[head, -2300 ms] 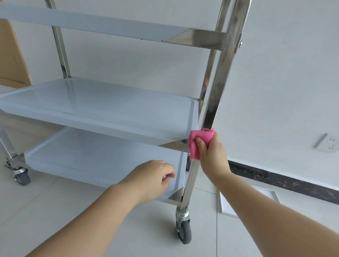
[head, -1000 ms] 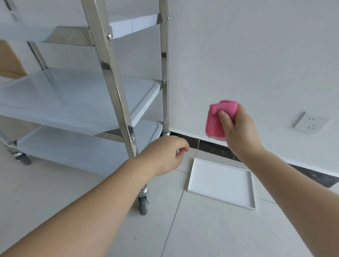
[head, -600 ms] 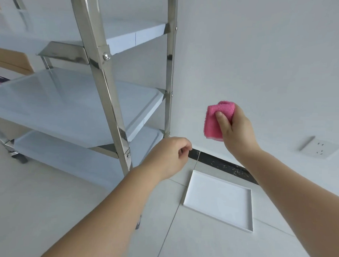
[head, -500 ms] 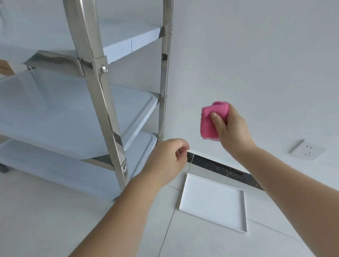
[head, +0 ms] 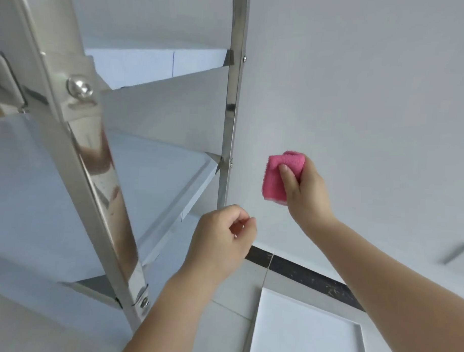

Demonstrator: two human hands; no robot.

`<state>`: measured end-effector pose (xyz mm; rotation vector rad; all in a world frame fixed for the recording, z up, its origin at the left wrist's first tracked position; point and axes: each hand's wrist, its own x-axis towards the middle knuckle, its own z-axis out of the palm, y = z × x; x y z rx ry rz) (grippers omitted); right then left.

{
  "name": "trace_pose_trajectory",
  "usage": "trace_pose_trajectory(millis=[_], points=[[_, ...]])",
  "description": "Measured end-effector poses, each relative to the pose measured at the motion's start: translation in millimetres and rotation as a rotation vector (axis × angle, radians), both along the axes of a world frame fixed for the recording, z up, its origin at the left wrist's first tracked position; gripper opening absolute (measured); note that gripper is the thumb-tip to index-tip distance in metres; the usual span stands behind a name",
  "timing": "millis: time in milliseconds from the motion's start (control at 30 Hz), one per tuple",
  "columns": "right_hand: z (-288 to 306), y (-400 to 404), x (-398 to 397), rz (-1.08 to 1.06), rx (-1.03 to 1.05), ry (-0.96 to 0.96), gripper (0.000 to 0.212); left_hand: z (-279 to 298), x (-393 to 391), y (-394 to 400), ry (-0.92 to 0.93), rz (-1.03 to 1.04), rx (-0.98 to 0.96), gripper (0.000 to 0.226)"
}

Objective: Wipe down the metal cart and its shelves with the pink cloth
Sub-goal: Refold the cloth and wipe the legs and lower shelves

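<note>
The pink cloth (head: 279, 178), folded into a thick pad, is gripped by the right hand (head: 305, 189), with the thumb pressed across its front and the fingers wrapped behind. It is held in the air beside the far upright post (head: 231, 118) of the metal cart (head: 99, 187), near it but not touching. The left hand (head: 223, 241) is loosely curled with nothing in it, and is raised low in front of the same post.

No wiping contact is made at this instant, so the moment is judged to be a passage between surfaces, with the far post as the likely next one. How much of the cart is already cleaned cannot be read from the metal: the near post (head: 94, 171) is bright and reflective, and the middle shelf (head: 159, 178) and top shelf (head: 150, 65) appear pale and unmarked, but no wet streaks or dirt can be made out either way. The lowest shelf is mostly hidden behind the left arm. A white tray (head: 307, 333) lies on the tiled floor (head: 229, 297) by the wall, apart from the cart.
</note>
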<state>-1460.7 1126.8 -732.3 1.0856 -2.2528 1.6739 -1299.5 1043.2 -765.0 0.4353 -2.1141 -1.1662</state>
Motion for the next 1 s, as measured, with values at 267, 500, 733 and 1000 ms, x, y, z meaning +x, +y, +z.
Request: trace_pose_trajectory(millis=[267, 500, 733, 1000], points=[[8, -56, -54, 0.026, 0.012, 0.026, 0.027, 1, -24, -20, -0.02, 0.152, -0.062, 0.019], [35, -121, -89, 0.158, -0.064, 0.02, 0.013, -5, -36, -30, -0.146, 0.287, -0.191, 0.015], [76, -168, -107, 0.265, -0.097, 0.024, 0.016, 22, -58, -42, -0.151, 0.41, -0.216, 0.015], [96, -193, -113, 0.321, -0.05, 0.079, 0.042, 23, -63, -49, -0.188, 0.402, -0.22, 0.014]])
